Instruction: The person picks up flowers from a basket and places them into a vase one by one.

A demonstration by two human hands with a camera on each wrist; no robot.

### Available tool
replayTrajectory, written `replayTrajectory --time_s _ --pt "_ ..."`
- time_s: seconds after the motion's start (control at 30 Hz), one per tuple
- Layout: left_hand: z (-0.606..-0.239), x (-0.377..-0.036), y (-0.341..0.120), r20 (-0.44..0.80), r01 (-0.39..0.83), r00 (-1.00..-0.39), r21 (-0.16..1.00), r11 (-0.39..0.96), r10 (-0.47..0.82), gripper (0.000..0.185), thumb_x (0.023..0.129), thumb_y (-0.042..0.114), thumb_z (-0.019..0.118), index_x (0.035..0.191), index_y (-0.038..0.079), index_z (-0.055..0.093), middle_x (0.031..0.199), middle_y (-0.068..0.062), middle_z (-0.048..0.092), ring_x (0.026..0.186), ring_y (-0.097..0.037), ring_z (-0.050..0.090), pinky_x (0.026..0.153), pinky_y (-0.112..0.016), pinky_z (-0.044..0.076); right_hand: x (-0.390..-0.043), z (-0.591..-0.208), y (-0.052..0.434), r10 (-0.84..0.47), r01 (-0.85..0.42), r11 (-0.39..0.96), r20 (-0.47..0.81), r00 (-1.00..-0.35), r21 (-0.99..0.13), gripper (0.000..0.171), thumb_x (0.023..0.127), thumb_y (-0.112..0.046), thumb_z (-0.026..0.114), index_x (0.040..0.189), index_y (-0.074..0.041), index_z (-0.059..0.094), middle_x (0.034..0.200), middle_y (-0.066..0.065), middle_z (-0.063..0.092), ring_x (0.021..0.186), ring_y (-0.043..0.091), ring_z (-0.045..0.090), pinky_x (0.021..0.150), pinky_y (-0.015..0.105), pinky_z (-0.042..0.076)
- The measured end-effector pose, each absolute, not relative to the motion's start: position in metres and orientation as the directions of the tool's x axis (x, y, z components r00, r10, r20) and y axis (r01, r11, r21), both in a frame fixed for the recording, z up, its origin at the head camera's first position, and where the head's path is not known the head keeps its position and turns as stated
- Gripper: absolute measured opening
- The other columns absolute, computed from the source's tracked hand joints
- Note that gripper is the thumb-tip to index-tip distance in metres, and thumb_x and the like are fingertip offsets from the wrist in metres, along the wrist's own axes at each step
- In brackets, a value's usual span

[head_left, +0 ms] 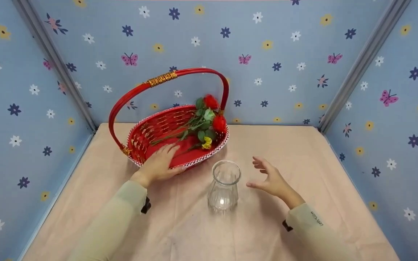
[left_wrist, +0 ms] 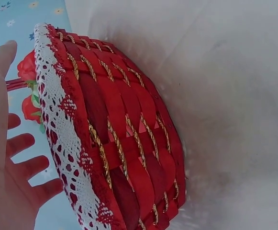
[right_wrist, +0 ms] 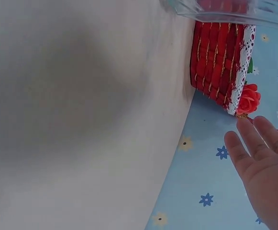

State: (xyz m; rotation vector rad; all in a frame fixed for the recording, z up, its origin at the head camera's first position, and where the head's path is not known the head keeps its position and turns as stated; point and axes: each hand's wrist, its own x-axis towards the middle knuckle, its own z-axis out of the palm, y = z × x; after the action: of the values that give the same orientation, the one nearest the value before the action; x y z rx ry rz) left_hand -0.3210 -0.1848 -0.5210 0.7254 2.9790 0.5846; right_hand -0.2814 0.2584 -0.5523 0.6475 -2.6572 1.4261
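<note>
A red woven basket (head_left: 169,123) with a lace-trimmed rim and a tall handle stands at the back left of the table. Inside it, mostly at the right end, lie artificial flowers: red roses (head_left: 219,124), a pale green bloom (head_left: 209,114) and a yellow flower (head_left: 207,143), with green stems. My left hand (head_left: 161,163) reaches over the basket's near rim, fingers spread and holding nothing; whether it touches the rim I cannot tell. A clear glass vase (head_left: 223,195) stands upright in front of the basket. To its right, my right hand (head_left: 272,181) hovers apart from it, fingers extended.
Pale pink cloth (head_left: 187,232) covers the table. Blue flower-patterned panels (head_left: 267,83) enclose it at the back and both sides, joined by grey corner posts (head_left: 361,69). The basket's handle (head_left: 132,95) arches high above the basket.
</note>
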Motion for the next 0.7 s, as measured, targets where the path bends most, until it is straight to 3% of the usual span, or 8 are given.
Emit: replayTrajectory --time_s 0.3,0.7 --pt "-0.522 -0.323 -0.187 0.057 0.412 -0.897 0.466 0.783 0.438 0.088 0.096 0.055 0.078 0.164 0.009 0.046 0.167 -0.017 0.048 0.155 -0.040 0.046 0.126 -0.061 0.039 -0.275 -0.562 0.249 -0.350 -0.379 0.433 0.235 -0.907 -0.818 0.098 0.079 -0.018 0.099 0.160 0.001 0.047 0.145 0.025 0.064 0.136 0.051 0.060 0.115 0.065 0.048" --pt "-0.524 -0.324 -0.187 0.044 0.366 -0.909 0.562 0.742 0.415 0.082 0.091 0.050 0.087 0.154 0.007 0.058 0.157 -0.015 0.060 0.147 -0.038 0.055 0.124 -0.059 0.042 -0.269 -0.569 0.239 -0.369 -0.375 0.420 0.221 -0.903 -0.826 0.094 0.080 -0.016 0.098 0.158 -0.001 0.048 0.146 0.027 0.063 0.135 0.049 0.061 0.115 0.065 0.048"
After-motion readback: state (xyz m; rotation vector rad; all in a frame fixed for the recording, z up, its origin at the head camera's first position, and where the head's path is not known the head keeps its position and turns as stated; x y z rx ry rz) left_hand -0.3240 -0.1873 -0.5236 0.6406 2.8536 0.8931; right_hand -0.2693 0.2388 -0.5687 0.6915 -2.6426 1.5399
